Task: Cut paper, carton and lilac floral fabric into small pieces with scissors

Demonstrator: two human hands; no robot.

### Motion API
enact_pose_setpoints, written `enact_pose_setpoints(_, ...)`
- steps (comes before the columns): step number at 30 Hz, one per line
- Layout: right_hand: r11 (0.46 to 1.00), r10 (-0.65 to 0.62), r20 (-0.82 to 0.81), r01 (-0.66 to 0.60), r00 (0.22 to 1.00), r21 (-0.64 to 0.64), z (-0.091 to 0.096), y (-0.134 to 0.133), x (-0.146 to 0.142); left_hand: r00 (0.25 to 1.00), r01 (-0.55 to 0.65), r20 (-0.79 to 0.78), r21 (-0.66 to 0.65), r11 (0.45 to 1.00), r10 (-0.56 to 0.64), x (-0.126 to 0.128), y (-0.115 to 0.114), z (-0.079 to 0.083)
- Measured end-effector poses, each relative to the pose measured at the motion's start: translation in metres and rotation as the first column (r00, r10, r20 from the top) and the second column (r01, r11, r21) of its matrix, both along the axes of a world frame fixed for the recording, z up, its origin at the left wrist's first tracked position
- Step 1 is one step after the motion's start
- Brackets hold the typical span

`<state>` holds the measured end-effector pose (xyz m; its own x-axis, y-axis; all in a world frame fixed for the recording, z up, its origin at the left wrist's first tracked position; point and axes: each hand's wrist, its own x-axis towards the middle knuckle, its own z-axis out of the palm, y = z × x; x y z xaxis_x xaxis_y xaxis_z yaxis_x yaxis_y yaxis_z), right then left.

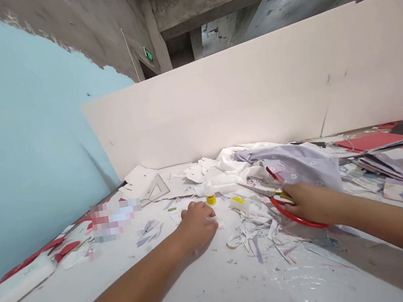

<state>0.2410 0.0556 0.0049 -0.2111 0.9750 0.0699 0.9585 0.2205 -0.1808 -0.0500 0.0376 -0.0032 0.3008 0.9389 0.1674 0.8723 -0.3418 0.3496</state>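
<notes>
My left hand (pixel 197 224) rests on the white table (pixel 216 291) with its fingers curled under, next to a small scrap of white paper; what it holds, if anything, is hidden. My right hand (pixel 311 201) is closed on the red-handled scissors (pixel 291 214), whose blades point left over a heap of paper strips (pixel 254 232). A small glue bottle with a yellow label (pixel 210 194) stands just beyond my left hand. A second yellow-labelled bottle (pixel 241 204) lies between my hands.
A tall white board (pixel 272 89) stands along the table's back. Lilac patterned fabric (pixel 295 164) and white cloth lie behind the scissors. A clear set square (pixel 156 190) and paper sheets lie at back left. Red paper (pixel 368 141) and printed sheets crowd the right. A blue wall runs along the left.
</notes>
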Motion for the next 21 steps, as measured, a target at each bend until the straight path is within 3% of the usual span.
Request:
enact_pose_setpoints(2,0.998,-0.014,-0.177,0.023,0.984,0.050,0.007,-0.002,0.000,0.998,-0.006,0.057,0.013,1.000,0.005,0.002,-0.004,0.002)
enact_pose_setpoints(4,0.999,-0.010,-0.515,0.034,0.857,0.036,0.012,-0.006,-0.004,0.976,-0.031,0.216,-0.011,0.999,0.032,0.003,-0.008,0.003)
enact_pose_setpoints(6,0.996,0.024,-0.839,-0.080,0.543,-0.024,0.015,-0.012,-0.013,0.894,-0.039,0.443,-0.087,0.995,0.074,0.004,-0.011,0.005)
enact_pose_setpoints(8,0.963,0.029,-0.974,-0.267,0.224,-0.032,0.015,-0.021,-0.026,0.786,-0.026,0.606,-0.164,0.986,0.121,0.005,-0.014,0.007)
enact_pose_setpoints(10,0.926,-0.006,-0.998,-0.376,0.069,-0.032,0.015,-0.032,-0.042,0.713,-0.034,0.680,-0.206,0.978,0.168,0.005,-0.017,0.009)
enact_pose_setpoints(12,0.890,-0.080,-0.994,-0.445,0.069,-0.102,0.012,-0.044,-0.056,0.681,-0.047,0.710,-0.206,0.977,0.183,0.004,-0.020,0.011)
enact_pose_setpoints(15,0.845,-0.198,-0.953,-0.452,0.229,-0.284,0.003,-0.059,-0.074,0.645,-0.051,0.748,-0.159,0.986,0.155,0.004,-0.025,0.014)
enact_pose_setpoints(18,0.805,-0.303,-0.927,-0.461,0.223,-0.374,-0.006,-0.069,-0.086,0.623,-0.060,0.769,-0.134,0.989,0.142,0.004,-0.028,0.016)
enact_pose_setpoints(21,0.826,-0.210,-0.943,-0.470,0.258,-0.312,-0.009,-0.075,-0.087,0.610,-0.058,0.782,-0.115,0.992,0.126,0.004,-0.028,0.017)
